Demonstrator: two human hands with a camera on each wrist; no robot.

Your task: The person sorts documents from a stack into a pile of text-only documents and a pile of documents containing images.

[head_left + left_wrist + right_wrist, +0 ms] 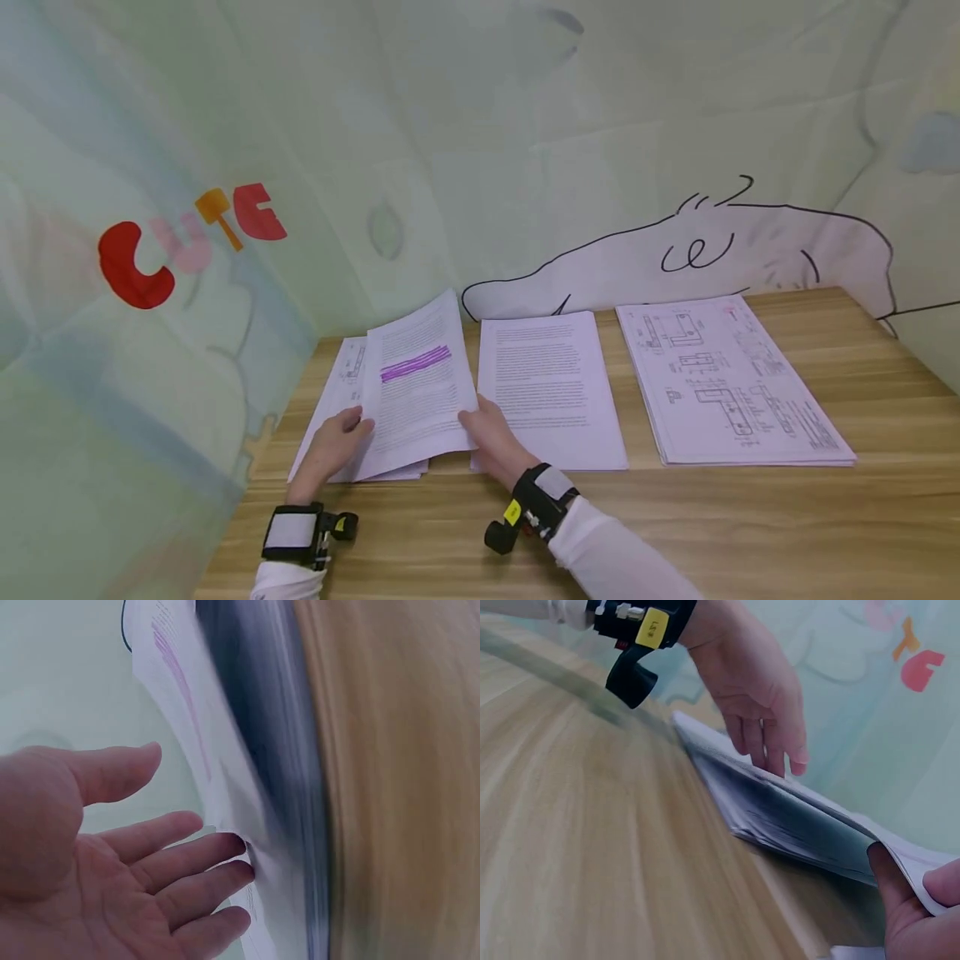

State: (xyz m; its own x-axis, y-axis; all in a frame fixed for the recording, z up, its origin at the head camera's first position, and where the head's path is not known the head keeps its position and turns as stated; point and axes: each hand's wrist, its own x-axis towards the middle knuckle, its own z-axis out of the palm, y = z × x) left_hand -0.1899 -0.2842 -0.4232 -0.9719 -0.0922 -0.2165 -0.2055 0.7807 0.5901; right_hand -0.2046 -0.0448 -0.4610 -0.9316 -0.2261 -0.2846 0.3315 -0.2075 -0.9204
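Note:
A printed text sheet (420, 417) with purple marker strokes is tilted up above the left pile of papers (332, 402). My right hand (497, 437) pinches its lower right corner; in the right wrist view the thumb and fingers of that hand (922, 922) have the paper between them. My left hand (330, 446) is at the sheet's left edge. The left wrist view shows this hand (142, 877) with thumb apart and fingers nearly straight, fingertips against the paper. A dark gap shows between the raised sheet and the pile.
A stack of text pages (540, 383) lies in the middle of the wooden table (420, 533). To its right is a stack of technical drawings (735, 392). A printed cloth backdrop (420, 125) stands along the table's back and left sides.

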